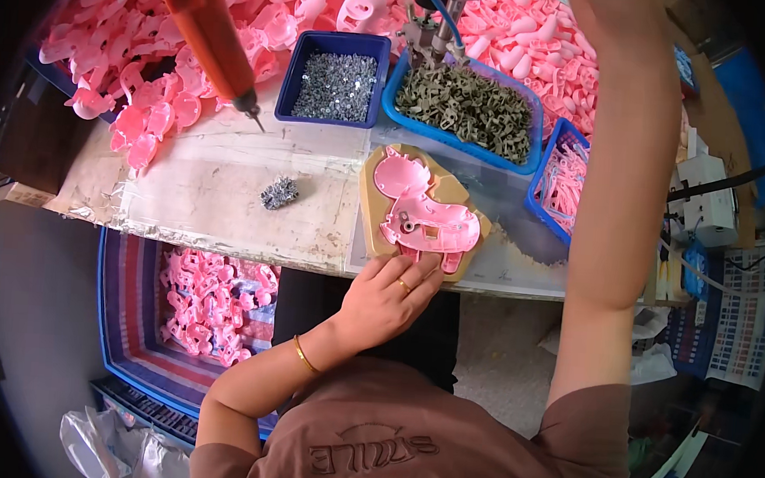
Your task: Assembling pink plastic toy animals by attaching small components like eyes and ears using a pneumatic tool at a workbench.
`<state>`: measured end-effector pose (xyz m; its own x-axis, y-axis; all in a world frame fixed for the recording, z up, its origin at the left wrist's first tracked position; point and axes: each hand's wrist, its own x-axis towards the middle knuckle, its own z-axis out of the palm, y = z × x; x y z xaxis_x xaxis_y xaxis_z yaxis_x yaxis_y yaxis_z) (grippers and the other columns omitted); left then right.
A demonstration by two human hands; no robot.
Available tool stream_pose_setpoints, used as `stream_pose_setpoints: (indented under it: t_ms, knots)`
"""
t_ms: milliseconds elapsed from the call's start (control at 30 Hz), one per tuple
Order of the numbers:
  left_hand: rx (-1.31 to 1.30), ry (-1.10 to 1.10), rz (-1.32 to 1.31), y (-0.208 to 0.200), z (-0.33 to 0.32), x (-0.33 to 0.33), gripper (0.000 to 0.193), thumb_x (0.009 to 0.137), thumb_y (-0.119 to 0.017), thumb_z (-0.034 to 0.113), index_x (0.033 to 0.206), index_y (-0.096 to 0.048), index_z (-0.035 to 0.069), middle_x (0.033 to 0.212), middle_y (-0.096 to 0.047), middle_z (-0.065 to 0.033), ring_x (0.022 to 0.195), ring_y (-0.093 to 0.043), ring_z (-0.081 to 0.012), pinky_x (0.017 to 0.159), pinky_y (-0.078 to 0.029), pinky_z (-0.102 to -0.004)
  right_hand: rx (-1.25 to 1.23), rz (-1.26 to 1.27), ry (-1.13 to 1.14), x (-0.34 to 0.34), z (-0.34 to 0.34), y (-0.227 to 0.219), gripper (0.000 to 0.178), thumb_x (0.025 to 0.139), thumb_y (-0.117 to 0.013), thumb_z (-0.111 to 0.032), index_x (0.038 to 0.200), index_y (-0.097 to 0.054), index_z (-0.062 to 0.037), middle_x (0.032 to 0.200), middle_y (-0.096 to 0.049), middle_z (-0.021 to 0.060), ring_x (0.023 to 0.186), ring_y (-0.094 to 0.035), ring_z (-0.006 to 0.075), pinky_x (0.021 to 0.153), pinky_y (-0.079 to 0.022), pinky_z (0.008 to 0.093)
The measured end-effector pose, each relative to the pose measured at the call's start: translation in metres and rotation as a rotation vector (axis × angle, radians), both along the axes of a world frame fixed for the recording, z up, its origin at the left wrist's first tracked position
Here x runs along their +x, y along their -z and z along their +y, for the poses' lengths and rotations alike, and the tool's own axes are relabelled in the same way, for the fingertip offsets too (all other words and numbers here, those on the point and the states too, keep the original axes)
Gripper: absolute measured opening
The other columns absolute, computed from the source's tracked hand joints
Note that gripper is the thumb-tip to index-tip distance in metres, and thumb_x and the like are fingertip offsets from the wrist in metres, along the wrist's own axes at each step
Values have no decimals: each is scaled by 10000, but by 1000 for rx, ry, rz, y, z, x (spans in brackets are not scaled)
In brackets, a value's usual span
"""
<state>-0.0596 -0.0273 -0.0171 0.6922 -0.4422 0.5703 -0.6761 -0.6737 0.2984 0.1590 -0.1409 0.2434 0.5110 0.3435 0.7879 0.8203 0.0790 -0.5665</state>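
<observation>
I see left hand [388, 297] touching curved pink plastic shell [440, 225] in tan block [372, 210]; can't tell either hand's grip.

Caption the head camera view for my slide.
Left hand at the near edge of a tan fixture holding a pink shell, orange screwdriver at upper left.

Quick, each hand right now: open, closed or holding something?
Left hand: at the near edge of the pink shell; grip cannot be told.
Right hand: out of view, cannot be told.
</observation>
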Motion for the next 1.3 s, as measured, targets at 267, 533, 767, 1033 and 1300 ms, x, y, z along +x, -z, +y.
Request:
stream_pose_setpoints:
  t_ms: [267,533,767,1033,1300]
  knots:
    - [159,-99,29,-2,-2,5,463,855,-649,207,1293,-608,60,1395,-565,-80,963,-536,-190,794,-426,-302,-142,518,0,-54,12,7,584,847,-709,-268,1304,-505,31,963,-607,35,853,-605,97,757,-528,249]
    - [209,-201,63,-3,-16,10,488,866,-651,252,1309,-600,56,1326,-619,-56,896,-515,-177,729,-398,-299,184,586,-47,-85,5,50,540,783,-634,-123,1257,-457,67,679,-627,100,518,-606,174,500,-513,288]
    - [208,-240,59,4,-20,10,489,894,-643,320,1299,-611,46,1368,-589,-60,896,-509,-158,750,-404,-297,212,627,5,-88,2,76,486,818,-619,-50,1271,-483,60,723,-631,84,543,-611,150,542,-517,272]
    - [230,-232,71,-1,-20,10,503,901,-637,332,1302,-609,30,1382,-576,-84,962,-518,-177,786,-413,-306,147,263,-223,-83,-2,109,433,764,-678,122,1159,-520,36,723,-630,57,577,-614,120,535,-499,265]
    - [206,-218,42,-3,-23,17,482,871,-666,329,1255,-620,43,1280,-596,-64,934,-522,-190,785,-425,-321,237,322,-138,-50,-10,60,243,900,-701,-112,1042,-524,-27,758,-606,33,652,-609,96,552,-529,260]
